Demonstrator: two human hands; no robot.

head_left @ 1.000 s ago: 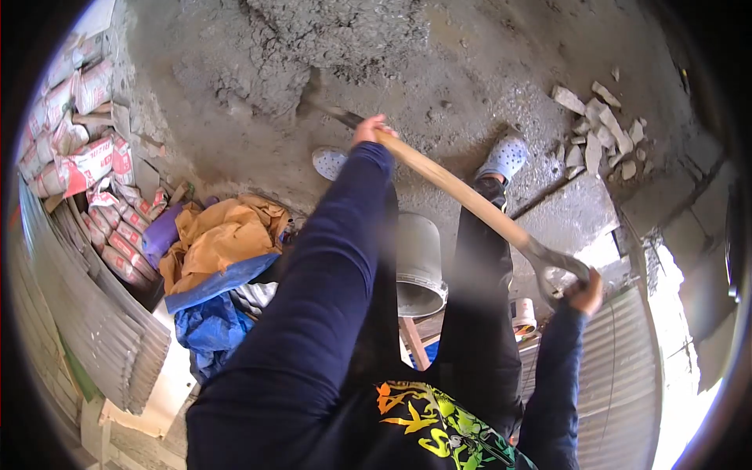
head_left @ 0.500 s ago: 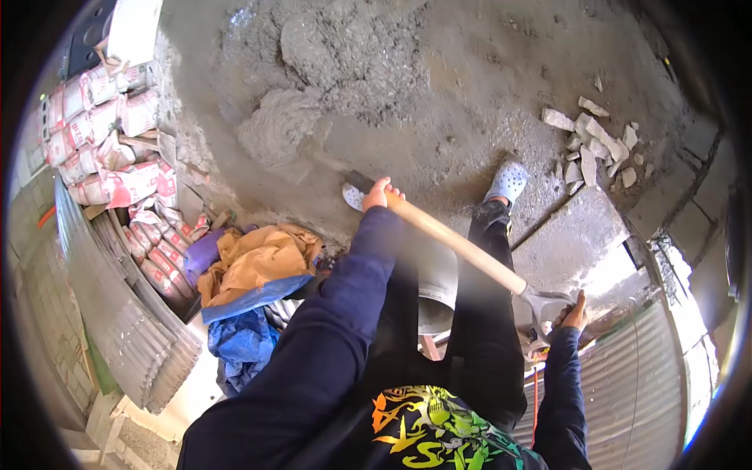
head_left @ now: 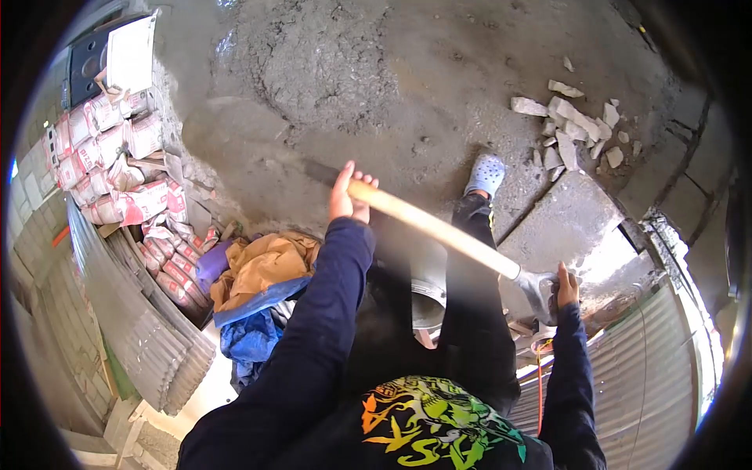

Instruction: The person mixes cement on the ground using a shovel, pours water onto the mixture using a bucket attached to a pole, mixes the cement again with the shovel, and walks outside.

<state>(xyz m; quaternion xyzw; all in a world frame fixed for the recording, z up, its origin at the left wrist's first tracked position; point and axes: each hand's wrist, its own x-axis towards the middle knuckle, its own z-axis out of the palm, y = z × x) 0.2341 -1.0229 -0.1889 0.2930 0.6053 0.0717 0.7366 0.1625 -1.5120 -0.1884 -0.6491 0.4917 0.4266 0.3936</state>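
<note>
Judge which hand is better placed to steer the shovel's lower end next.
Likely the left hand: it holds the shovel low on its shaft, closer to the wet grey mix. The right hand is at the handle on the opposite end, perhaps better suited to pushing or turning.

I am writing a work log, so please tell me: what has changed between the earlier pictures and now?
The left hand has drawn the lower end of the shovel back from the wet mix toward the person. Neither hand let go: the right hand remains at the handle end. The broken stones and sacks lie as before.
</note>
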